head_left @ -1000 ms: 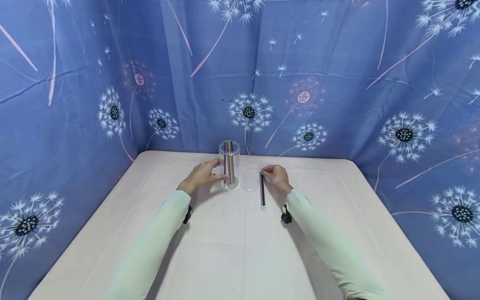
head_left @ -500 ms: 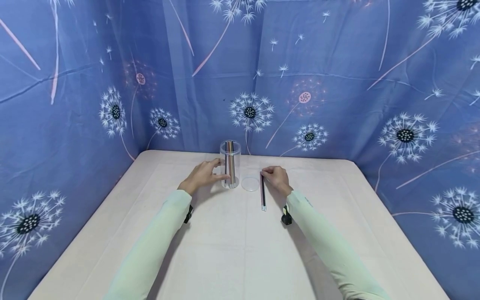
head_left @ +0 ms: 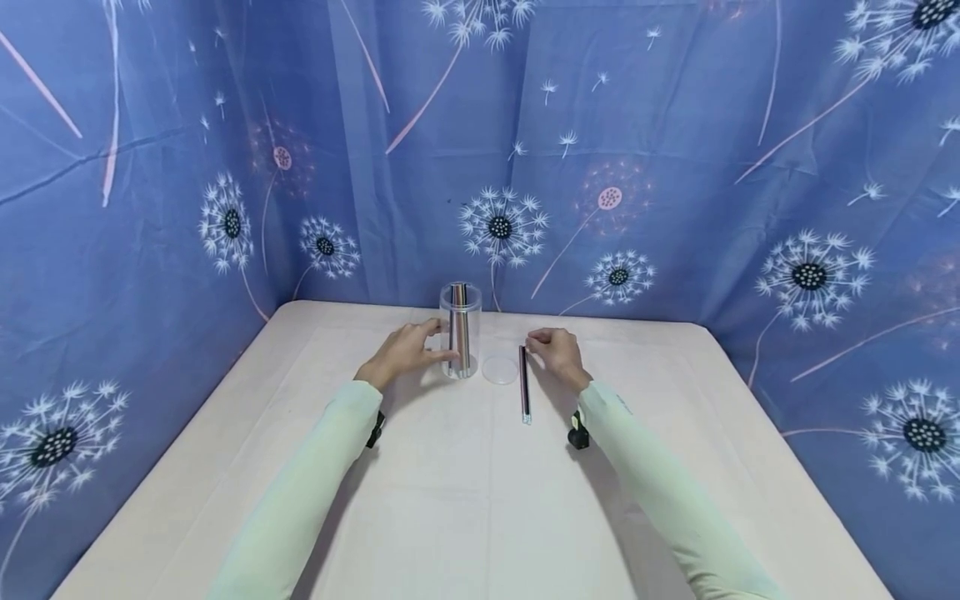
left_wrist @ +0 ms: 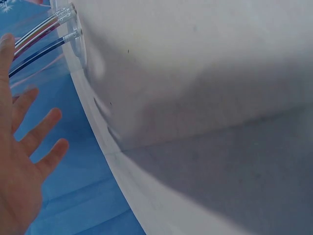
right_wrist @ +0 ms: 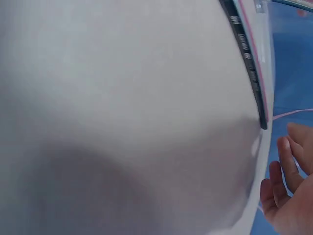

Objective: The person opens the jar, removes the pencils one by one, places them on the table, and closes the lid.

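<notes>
A clear plastic jar [head_left: 472, 333] stands upright at the back of the table, with several pencils [head_left: 460, 329] inside. My left hand [head_left: 405, 348] touches the jar's left side, thumb across its front and other fingers spread, as the left wrist view also shows. Right of the jar, a clear round lid [head_left: 500, 370] lies flat. Beside the lid, a black pencil [right_wrist: 247, 54] and a pinkish one lie side by side, silver-and-white ends toward me. My right hand [head_left: 558, 354] is at their far ends; in the right wrist view its relaxed fingers are apart from the pencils.
A pale cloth covers the table [head_left: 435, 517], whose back edge runs just behind the jar. Blue curtains [head_left: 420, 208] with dandelion prints hang behind and along both sides. Small black wrist cameras [head_left: 578, 433] sit under the sleeves.
My right hand has shifted slightly right, away from the tips of the two pencils it was at. My left hand has stayed at the jar.
</notes>
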`<state>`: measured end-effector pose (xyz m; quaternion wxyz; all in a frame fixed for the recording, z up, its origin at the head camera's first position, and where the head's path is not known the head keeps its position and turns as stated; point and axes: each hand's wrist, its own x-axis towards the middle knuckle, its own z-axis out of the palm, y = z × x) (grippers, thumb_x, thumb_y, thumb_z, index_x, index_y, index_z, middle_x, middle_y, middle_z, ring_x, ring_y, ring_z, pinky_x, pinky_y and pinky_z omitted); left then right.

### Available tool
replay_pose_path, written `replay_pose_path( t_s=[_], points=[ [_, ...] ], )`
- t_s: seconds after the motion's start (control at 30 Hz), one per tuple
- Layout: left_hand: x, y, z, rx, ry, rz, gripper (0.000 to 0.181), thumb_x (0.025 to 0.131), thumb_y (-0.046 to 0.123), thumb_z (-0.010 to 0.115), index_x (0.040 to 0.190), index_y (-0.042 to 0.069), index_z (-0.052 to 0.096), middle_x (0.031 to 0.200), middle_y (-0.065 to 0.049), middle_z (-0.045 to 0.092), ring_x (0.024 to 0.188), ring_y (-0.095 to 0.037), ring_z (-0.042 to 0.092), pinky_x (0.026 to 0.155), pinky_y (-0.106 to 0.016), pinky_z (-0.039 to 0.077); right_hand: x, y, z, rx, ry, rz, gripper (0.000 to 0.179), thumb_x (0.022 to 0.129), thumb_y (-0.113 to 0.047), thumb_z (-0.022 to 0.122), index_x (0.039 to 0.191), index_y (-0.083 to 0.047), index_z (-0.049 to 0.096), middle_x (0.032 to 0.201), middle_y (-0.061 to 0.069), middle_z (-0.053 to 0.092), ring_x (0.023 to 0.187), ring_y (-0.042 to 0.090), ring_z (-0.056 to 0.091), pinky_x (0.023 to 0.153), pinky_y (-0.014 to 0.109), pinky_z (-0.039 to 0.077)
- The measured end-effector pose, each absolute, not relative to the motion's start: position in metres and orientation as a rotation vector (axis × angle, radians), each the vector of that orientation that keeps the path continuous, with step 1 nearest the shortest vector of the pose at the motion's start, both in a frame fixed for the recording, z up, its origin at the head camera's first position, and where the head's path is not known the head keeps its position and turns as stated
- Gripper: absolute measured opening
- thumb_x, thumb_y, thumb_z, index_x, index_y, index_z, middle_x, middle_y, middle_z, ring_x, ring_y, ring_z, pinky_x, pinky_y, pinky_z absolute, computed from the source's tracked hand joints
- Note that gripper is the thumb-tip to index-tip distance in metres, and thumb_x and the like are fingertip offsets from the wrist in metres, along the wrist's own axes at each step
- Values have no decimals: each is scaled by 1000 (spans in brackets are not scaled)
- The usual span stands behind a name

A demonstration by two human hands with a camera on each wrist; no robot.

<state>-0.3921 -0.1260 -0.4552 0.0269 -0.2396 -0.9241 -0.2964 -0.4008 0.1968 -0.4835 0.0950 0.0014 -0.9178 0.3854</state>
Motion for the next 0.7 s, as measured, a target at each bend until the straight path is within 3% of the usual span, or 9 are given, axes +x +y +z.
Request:
replay_pose_path(
  t_s=[0.7],
  points=[
    [-392, -127, -458, -723, -2866, -925, 72, 87, 60, 76, 145, 21, 55, 150, -7, 58, 137, -36, 55, 114, -61, 43, -400, 178, -436, 312, -2591, 1029, 25, 99, -21, 73, 118, -5, 78, 109, 13, 78, 102, 32, 74, 89, 47, 59]
  ],
)
